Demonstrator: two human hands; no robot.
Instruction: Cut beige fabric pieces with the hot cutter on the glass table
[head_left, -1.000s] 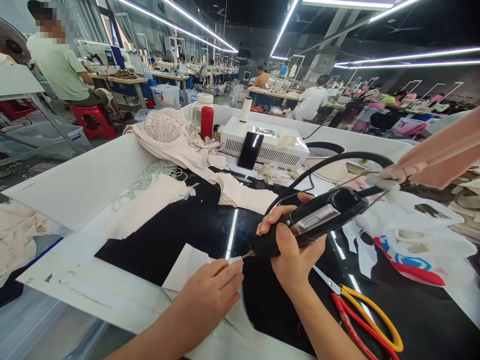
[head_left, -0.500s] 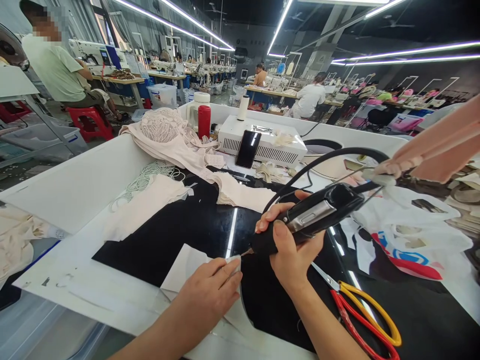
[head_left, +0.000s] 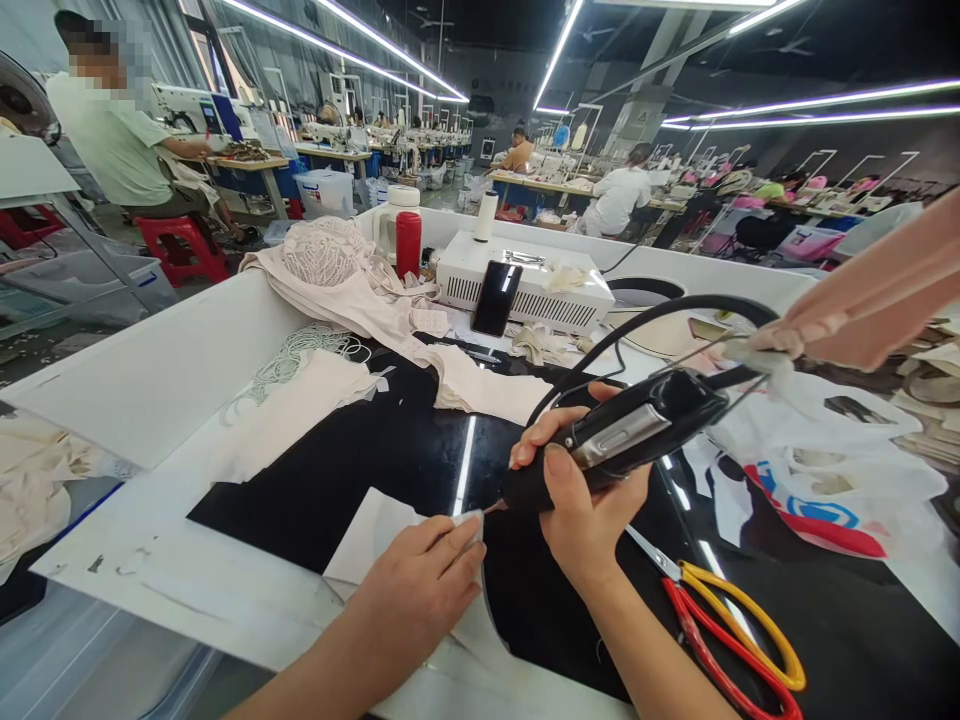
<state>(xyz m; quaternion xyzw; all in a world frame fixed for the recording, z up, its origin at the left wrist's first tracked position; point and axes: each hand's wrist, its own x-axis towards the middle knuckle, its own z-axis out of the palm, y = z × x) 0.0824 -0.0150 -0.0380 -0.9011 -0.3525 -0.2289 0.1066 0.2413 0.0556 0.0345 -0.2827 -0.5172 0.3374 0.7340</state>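
My right hand (head_left: 581, 500) is wrapped round a black corded hand-held power tool (head_left: 622, 425) with a silver plate on its side. Its narrow tip points left, close to the fingertips of my left hand (head_left: 424, 590). Those fingers are closed on a thin white piece (head_left: 373, 530) at its edge; whether it is fabric or card I cannot tell. The piece lies over the shiny black sheet (head_left: 420, 440), and my palm hides part of it. Right of my right wrist lies a pair of scissors (head_left: 720, 620) with one yellow and one red handle loop.
Beige fabric pieces (head_left: 300, 405), green cord (head_left: 300, 360) and a lace bra (head_left: 326, 255) lie left and behind. A phone (head_left: 497, 298) leans on a white box (head_left: 555, 280). At right, a tied peach cloth (head_left: 877, 300) suspends the tool's cable above a plastic bag (head_left: 825, 480).
My hands, the tool and the white piece hold almost the same position. In the background at left, the seated person's arm has stretched forward toward the sewing machine.
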